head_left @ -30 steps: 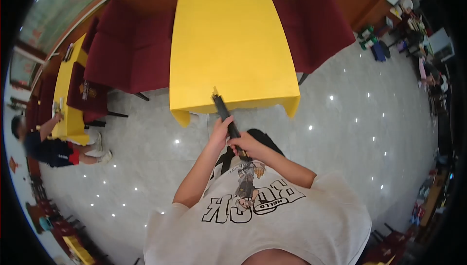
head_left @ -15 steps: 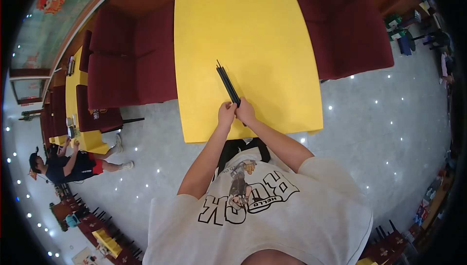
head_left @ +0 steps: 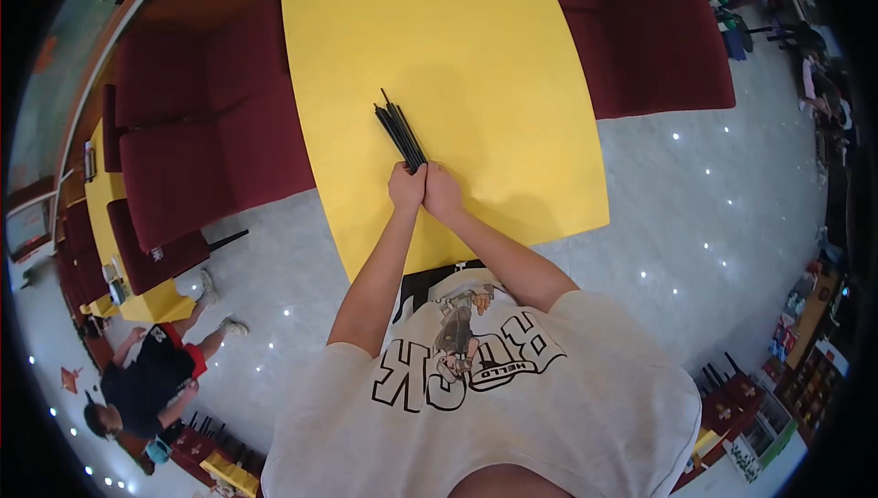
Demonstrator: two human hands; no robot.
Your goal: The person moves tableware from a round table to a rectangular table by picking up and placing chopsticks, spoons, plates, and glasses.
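Observation:
A bundle of thin black sticks [head_left: 400, 135] points away from me over the yellow table [head_left: 439, 32]. One stick juts out farther than the rest. My left hand [head_left: 405, 187] is closed around the near end of the bundle. Pressed against it from the right, my right hand [head_left: 443, 189] is closed on the same end. Both hands are above the near part of the table. The lower ends of the sticks are hidden by my fingers.
Dark red seats stand left [head_left: 174, 169] and right [head_left: 640, 50] of the table. Another person [head_left: 146, 384] is at the lower left, near a second yellow table [head_left: 102, 214]. Grey tiled floor [head_left: 658, 260] lies to the right.
The bundle and both hands have moved farther over the table, with the sticks fanned slightly apart. The view has shifted. The other person has turned and stepped away from the second table.

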